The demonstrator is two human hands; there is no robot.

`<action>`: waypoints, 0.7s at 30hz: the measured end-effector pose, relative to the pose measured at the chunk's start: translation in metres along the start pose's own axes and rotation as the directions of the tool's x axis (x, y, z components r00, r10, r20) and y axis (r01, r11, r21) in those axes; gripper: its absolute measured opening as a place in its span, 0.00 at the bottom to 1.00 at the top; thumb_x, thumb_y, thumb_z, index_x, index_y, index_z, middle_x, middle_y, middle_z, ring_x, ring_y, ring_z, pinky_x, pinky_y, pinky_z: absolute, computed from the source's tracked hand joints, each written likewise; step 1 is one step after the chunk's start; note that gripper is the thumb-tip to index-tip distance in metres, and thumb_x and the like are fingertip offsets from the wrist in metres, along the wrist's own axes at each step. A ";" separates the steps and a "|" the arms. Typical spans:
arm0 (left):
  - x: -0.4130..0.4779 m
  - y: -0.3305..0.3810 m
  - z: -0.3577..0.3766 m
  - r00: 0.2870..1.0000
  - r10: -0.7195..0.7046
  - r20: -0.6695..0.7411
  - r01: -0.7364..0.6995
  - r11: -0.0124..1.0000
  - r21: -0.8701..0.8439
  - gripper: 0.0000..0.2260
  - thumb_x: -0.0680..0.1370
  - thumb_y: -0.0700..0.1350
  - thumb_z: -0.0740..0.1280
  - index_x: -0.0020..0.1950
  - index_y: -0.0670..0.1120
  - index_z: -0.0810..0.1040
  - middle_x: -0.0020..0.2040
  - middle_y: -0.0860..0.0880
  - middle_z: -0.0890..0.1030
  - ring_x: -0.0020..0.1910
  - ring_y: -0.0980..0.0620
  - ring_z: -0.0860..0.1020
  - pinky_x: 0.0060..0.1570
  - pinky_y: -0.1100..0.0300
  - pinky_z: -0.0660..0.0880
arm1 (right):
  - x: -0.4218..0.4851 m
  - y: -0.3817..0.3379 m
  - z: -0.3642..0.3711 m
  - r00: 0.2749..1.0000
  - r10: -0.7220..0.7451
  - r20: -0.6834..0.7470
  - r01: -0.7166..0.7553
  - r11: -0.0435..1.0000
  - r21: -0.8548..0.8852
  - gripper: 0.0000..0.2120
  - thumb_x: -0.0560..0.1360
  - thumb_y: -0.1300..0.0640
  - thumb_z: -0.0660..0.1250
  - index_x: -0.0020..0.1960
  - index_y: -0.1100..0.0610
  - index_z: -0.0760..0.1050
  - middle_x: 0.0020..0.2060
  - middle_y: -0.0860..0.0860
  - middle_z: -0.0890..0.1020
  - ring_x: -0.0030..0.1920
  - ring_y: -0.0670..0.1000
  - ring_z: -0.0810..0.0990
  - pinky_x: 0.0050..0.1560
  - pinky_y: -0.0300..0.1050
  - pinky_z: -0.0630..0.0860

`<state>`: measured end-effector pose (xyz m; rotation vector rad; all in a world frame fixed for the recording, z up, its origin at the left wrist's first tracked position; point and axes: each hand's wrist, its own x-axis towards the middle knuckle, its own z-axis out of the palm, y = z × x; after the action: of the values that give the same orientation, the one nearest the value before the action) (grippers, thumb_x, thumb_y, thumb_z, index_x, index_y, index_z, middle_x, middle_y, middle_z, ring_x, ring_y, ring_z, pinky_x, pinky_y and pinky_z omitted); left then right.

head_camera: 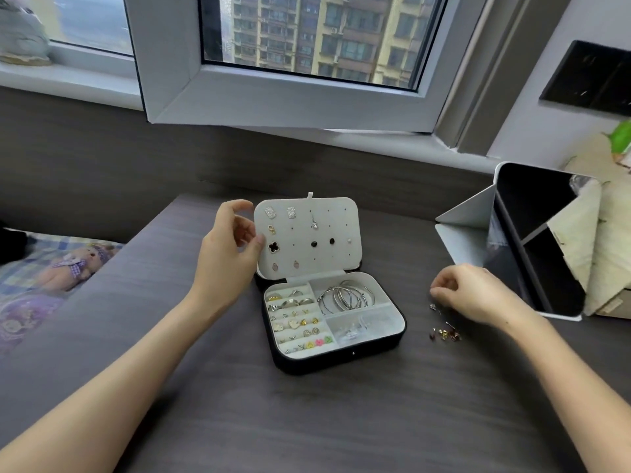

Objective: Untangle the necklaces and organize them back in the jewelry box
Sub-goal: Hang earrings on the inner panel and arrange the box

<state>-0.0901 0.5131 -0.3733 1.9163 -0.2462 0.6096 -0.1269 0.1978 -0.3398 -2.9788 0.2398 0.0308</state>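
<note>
Jewelry box (336, 353) sits mid-table (239, 421) — necklaces (445, 332) right of it, organizer (532, 240) farther right.

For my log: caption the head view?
Left hand touches open jewelry box lid; right hand pinches tangled necklaces on table.
</note>
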 end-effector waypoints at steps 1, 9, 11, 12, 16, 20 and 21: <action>0.000 -0.001 0.000 1.000 0.002 0.000 -0.002 1.000 0.004 0.17 0.76 0.35 0.67 0.62 0.44 0.69 0.42 0.53 0.76 0.42 0.59 0.75 0.43 0.72 0.70 | -0.002 0.001 -0.002 0.998 -0.046 -0.039 0.046 0.999 0.001 0.05 0.74 0.56 0.68 0.40 0.49 0.76 0.38 0.46 0.80 0.43 0.48 0.76 0.42 0.41 0.68; 0.002 0.000 0.002 1.000 0.014 0.001 -0.014 0.999 0.033 0.17 0.76 0.34 0.67 0.63 0.44 0.69 0.42 0.53 0.75 0.42 0.59 0.74 0.41 0.73 0.69 | -0.011 0.016 0.008 0.952 -0.306 -0.023 0.294 0.929 -0.223 0.03 0.73 0.53 0.70 0.40 0.49 0.80 0.41 0.43 0.78 0.45 0.47 0.75 0.47 0.39 0.69; 0.001 0.001 0.002 1.000 0.016 0.001 -0.016 0.999 0.037 0.17 0.76 0.34 0.67 0.63 0.44 0.69 0.41 0.53 0.75 0.42 0.59 0.74 0.41 0.73 0.69 | -0.006 0.020 0.016 0.931 -0.363 -0.045 0.340 0.905 -0.254 0.03 0.73 0.55 0.69 0.42 0.52 0.80 0.42 0.45 0.80 0.46 0.50 0.76 0.48 0.41 0.69; 0.001 0.001 0.002 1.000 0.018 0.001 -0.018 0.999 0.039 0.17 0.76 0.34 0.67 0.63 0.44 0.69 0.41 0.54 0.75 0.42 0.59 0.74 0.41 0.74 0.69 | -0.004 0.022 0.018 0.922 -0.385 -0.046 0.359 0.892 -0.275 0.04 0.74 0.57 0.68 0.41 0.53 0.80 0.41 0.46 0.80 0.46 0.51 0.76 0.47 0.42 0.69; 0.001 0.000 0.002 1.000 0.021 0.003 -0.022 0.999 0.044 0.17 0.76 0.35 0.67 0.63 0.44 0.69 0.41 0.55 0.75 0.42 0.60 0.74 0.42 0.73 0.69 | 0.000 0.019 0.024 0.850 -0.526 -0.039 0.477 0.798 -0.368 0.16 0.64 0.65 0.71 0.30 0.51 0.66 0.29 0.50 0.76 0.32 0.54 0.74 0.34 0.48 0.73; 0.001 0.001 0.001 1.000 0.022 0.008 -0.022 0.999 0.045 0.17 0.76 0.35 0.67 0.63 0.44 0.69 0.42 0.54 0.75 0.43 0.59 0.74 0.43 0.71 0.70 | 0.002 0.018 0.020 0.846 -0.533 0.007 0.489 0.773 -0.405 0.13 0.69 0.62 0.68 0.34 0.51 0.64 0.32 0.49 0.75 0.36 0.53 0.74 0.41 0.48 0.74; 0.000 0.001 0.001 1.000 0.024 0.009 -0.024 0.999 0.047 0.17 0.76 0.35 0.67 0.63 0.44 0.69 0.42 0.54 0.75 0.43 0.59 0.74 0.43 0.71 0.70 | 0.001 0.020 0.017 0.872 -0.487 0.035 0.466 0.808 -0.359 0.10 0.73 0.59 0.63 0.36 0.52 0.66 0.35 0.47 0.74 0.40 0.52 0.73 0.45 0.44 0.71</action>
<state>-0.0898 0.5119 -0.3727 1.9639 -0.2627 0.6281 -0.1294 0.1808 -0.3597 -3.3047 -0.5836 -0.0807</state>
